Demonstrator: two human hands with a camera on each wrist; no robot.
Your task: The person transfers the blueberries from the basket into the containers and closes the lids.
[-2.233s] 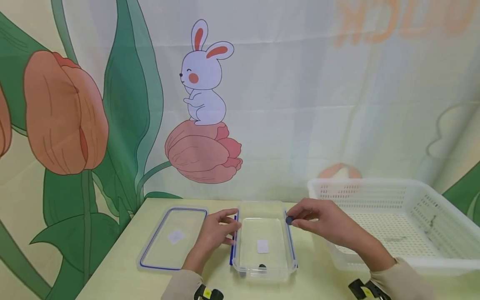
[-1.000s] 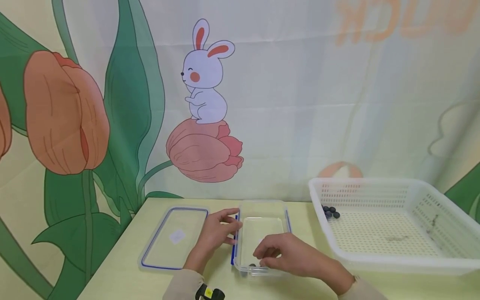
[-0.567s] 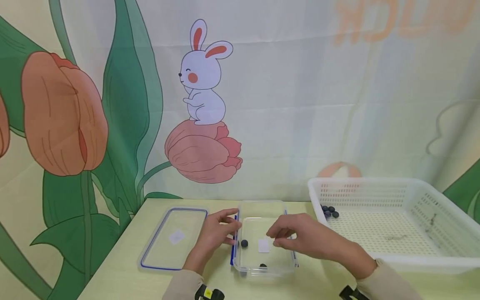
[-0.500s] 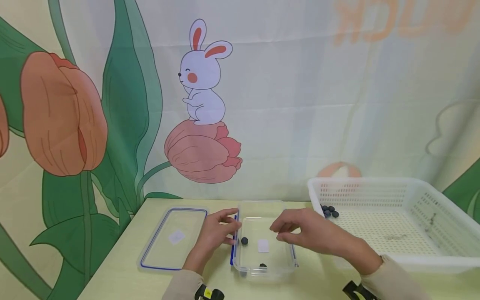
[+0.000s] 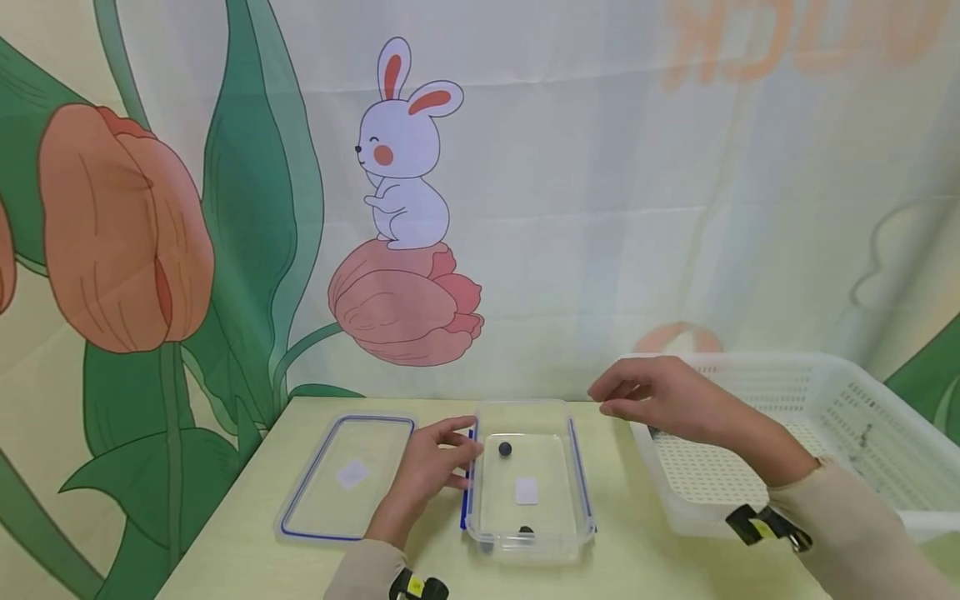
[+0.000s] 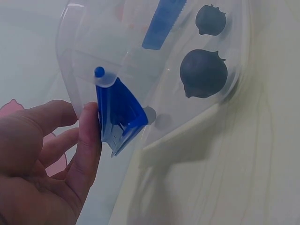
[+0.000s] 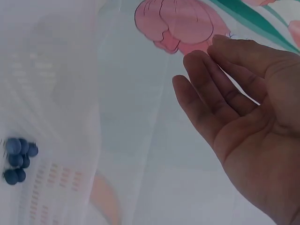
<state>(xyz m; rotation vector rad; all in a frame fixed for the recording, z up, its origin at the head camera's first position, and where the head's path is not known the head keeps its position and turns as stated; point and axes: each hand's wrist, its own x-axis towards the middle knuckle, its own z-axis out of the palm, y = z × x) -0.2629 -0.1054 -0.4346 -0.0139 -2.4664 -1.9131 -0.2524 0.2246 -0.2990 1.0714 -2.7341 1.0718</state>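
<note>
A clear plastic food container (image 5: pixel 581 475) with blue side clasps stands uncovered on the table. Inside it lie a few blueberries: one blueberry (image 5: pixel 505 449) near the far end and another blueberry (image 5: pixel 526 531) by the near wall. Large blueberries (image 6: pixel 204 73) show through the container wall in the left wrist view. My left hand (image 5: pixel 433 462) touches the container's left rim and side, its fingertips beside a blue clasp (image 6: pixel 119 112). Above the white basket's left edge, my right hand (image 5: pixel 667 398) holds nothing, its thumb and fingertips apart from any object.
The white perforated basket (image 5: pixel 675 500) stands on the right, with several blueberries (image 7: pixel 16 159) in its corner. A clear lid (image 5: pixel 322 492) with a blue seal lies left of the container. Behind the table (image 5: pixel 240 517) hangs a printed curtain (image 5: pixel 547 250).
My right hand dropped a blueberry into the container, then moved up and right to the basket. That blueberry has rolled toward the container's far end. The left hand has stayed in place.
</note>
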